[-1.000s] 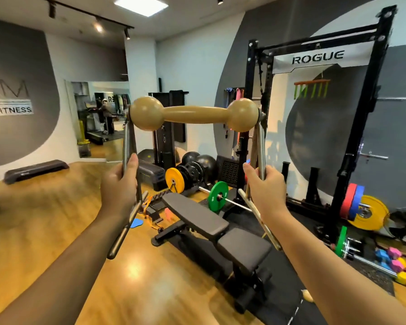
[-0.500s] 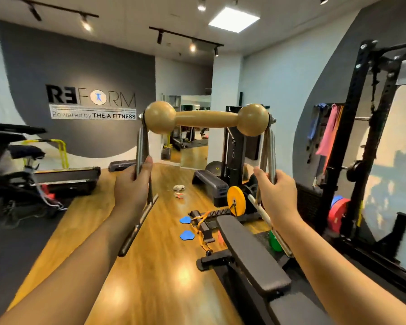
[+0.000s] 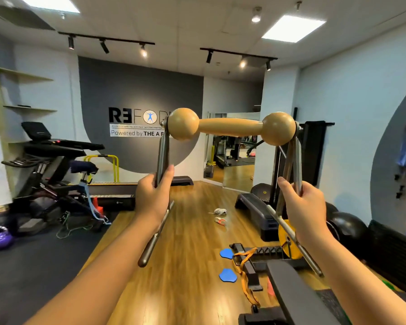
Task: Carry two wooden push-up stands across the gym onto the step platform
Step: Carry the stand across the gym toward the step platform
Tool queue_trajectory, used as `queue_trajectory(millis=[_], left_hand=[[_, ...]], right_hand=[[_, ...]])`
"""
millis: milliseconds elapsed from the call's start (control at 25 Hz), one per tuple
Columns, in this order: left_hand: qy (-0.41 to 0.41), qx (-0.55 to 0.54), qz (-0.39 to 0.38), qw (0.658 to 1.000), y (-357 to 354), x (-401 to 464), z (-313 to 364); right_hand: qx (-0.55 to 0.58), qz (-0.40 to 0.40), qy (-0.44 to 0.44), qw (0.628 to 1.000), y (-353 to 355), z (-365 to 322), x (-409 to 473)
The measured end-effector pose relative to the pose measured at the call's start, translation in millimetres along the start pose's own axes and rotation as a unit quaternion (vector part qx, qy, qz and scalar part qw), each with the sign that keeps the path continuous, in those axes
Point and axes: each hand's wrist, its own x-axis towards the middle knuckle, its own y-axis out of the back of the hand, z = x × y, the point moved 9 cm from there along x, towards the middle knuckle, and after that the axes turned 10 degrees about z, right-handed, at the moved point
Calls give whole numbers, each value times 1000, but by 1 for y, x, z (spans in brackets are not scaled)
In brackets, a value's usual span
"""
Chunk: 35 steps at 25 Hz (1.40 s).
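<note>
Currently, both arms are reaching forward at chest height. Left hand [image 3: 153, 198] and right hand [image 3: 301, 207] are each gripping the metal legs of the push-up stand [image 3: 231, 127], holding its wooden handle horizontal above the wooden floor [image 3: 192, 233].

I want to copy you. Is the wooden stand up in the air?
Yes. Both hands, left hand and right hand, hold the push-up stand above the floor.

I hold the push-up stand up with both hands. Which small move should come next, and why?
Probably walk forward and a little right toward the step platform. The left hand and right hand each grip a metal leg of the push-up stand, held at chest height, and the platform lies ahead across open wooden floor.
</note>
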Motion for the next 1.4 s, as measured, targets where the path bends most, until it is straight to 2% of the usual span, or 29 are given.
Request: queue_trajectory(millis=[480,800,1400], left_hand=[[6,21,38,999,-158,188,-173],[-17,48,88,995,-280,325,-253],[-30,50,60,997,-492,648,-512]], right_hand=[[50,-59,-7,997,-241,146,182],[87,-99,-25,991,-405,229,338],[112,-106,-22,988,-759,416,559]])
